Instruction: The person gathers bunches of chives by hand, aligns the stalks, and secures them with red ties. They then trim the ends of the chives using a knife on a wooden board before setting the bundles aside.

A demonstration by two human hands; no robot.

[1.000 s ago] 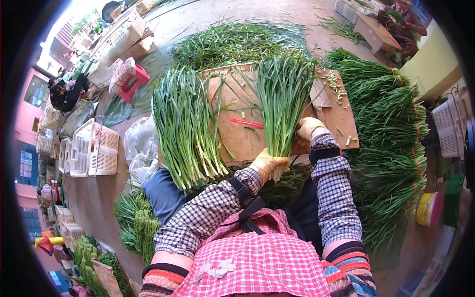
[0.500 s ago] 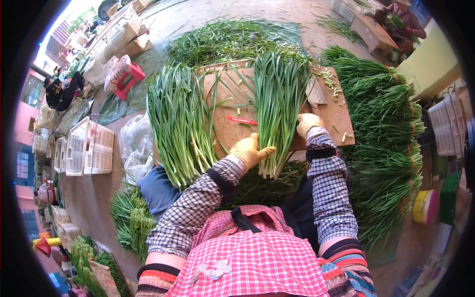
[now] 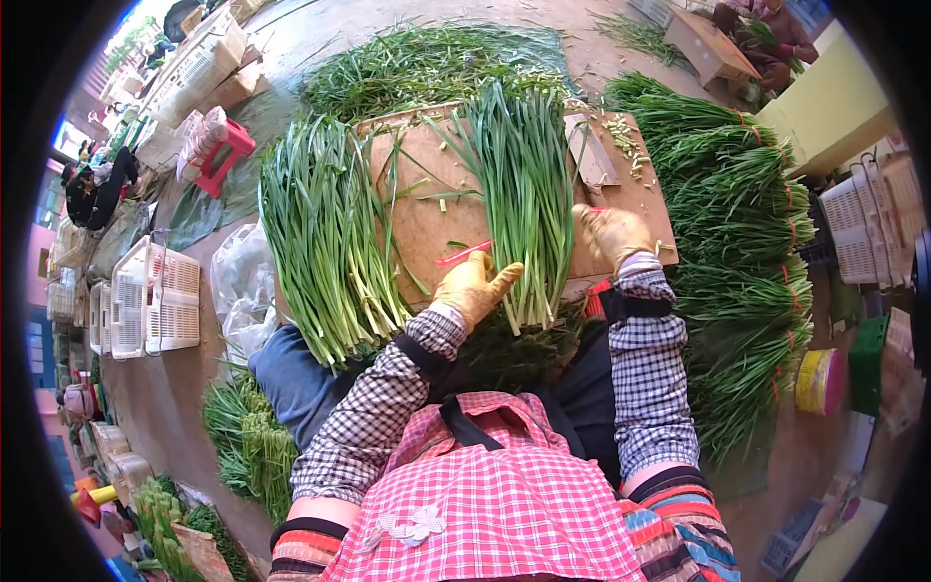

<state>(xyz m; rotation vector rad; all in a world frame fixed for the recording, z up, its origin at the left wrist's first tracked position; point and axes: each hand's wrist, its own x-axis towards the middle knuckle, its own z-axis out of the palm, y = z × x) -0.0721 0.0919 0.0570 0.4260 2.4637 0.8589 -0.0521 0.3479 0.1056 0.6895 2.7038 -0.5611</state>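
A loose bunch of green garlic chives lies upright across the wooden board, its pale cut ends toward me. My left hand, in a yellowish glove, rests at its lower left. The thumb is spread onto the stems, and the fingertips reach a red tie strip that sticks out left of the bunch. To the right, my right hand, gloved too, has curled fingers with a small bit of red strip showing at their tips. A second, wider bunch of chives lies on the board's left side.
Trimmed leaves are heaped beyond the board. Tied chive bundles are stacked along the right. White crates, a clear plastic bag and a red stool stand left. A co-worker sits at the far right.
My left hand has come up to the red strip. My right hand has shifted off the stems, and red now shows at its fingertips. The whole view has moved slightly.
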